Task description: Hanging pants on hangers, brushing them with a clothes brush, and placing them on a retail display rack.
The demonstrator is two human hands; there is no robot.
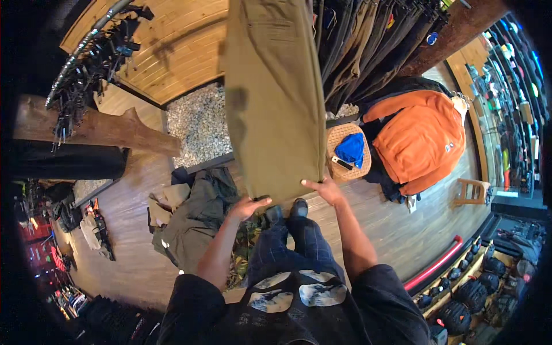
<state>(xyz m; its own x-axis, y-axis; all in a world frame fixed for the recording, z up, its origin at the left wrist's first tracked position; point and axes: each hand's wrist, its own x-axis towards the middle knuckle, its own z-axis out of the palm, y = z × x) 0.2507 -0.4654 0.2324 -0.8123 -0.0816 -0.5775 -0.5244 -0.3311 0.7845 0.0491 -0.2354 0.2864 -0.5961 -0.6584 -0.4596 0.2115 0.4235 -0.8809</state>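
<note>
A long pair of olive-brown trousers (276, 121) stretches away from me, its far end running out of the top of the view. My left hand (251, 207) grips the near left corner of the cloth, thumb on top and fingers mostly hidden beneath. At the near right corner, my right hand (326, 190) pinches the edge the same way. Between the two hands the near edge is pulled fairly straight, and the cloth lies smooth with a few creases toward the far end. My shoes (298, 209) show just below that edge.
Dark green garments (198, 213) lie heaped at left. To the right, a woven stool (339, 171) bears a blue cloth item (351, 149), beside an orange sweatshirt (420, 141) on a hanger. Trousers hang on a rack (368, 46) ahead. A wooden log (98, 125) juts in from the left.
</note>
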